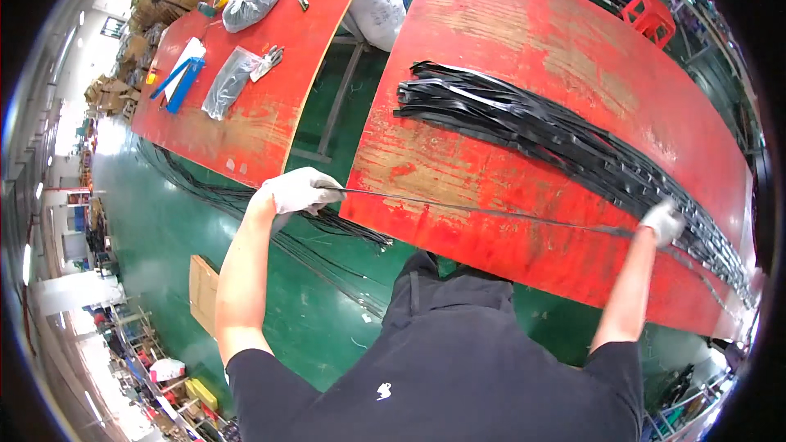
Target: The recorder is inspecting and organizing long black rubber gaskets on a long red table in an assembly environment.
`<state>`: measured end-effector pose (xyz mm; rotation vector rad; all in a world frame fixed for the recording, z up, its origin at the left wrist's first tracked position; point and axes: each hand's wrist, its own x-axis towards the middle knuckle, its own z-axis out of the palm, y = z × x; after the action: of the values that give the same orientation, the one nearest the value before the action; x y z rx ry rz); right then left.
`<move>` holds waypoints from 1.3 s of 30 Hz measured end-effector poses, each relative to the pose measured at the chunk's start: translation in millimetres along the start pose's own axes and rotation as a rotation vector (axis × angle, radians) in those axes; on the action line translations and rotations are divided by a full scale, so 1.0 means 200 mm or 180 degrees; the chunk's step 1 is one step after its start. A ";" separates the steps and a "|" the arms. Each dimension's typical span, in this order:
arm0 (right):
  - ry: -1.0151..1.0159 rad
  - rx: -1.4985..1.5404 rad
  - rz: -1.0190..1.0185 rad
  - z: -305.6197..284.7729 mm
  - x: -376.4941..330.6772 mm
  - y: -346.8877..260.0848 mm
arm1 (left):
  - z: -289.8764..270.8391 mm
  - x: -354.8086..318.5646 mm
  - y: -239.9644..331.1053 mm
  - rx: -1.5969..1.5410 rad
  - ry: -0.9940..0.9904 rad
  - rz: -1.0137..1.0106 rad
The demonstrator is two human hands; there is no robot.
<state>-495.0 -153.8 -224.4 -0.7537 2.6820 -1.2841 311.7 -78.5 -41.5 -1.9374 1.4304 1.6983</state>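
Observation:
A white glove covers my left hand [301,191], closed around one end of a long thin black strip [458,206] in the gap between two red tables. Drawn nearly straight, the strip runs rightward across the near part of the right table and passes by my right wrist. My right hand [663,223], also gloved in white, is at the near edge of a big bundle of black strips [524,119] that lies lengthwise on that table. Motion smears its fingers, so their grip is unclear.
The left red table [246,143] carries bagged dark parts [229,82], a blue tool [185,84] and a grey bag [252,6]. More black strips [327,225] hang or lie below it above the green floor. A cardboard piece [204,295] stands left; a red stool [649,18] stands beyond the right table.

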 end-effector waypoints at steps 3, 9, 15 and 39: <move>-0.1538 -0.0521 -0.3626 0.27 -0.93 -0.62 | 0.01 0.14 0.20 0.0708 -0.0612 -0.0212; -0.6091 0.0160 -0.2557 0.40 -2.37 -1.10 | 0.09 0.47 0.23 0.1248 -0.1095 0.0384; -0.6818 -0.0966 -0.0989 0.52 -2.25 -1.01 | 0.02 0.69 -0.22 0.0670 -0.0835 0.0835; -0.5969 -0.1376 -0.0318 1.15 -3.00 -0.75 | 0.29 1.32 -1.25 -0.1682 0.2139 0.0526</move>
<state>152.8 -121.9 -345.4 -1.1747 1.2140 0.2649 426.4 -48.6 -390.4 -2.9669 1.4530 1.6977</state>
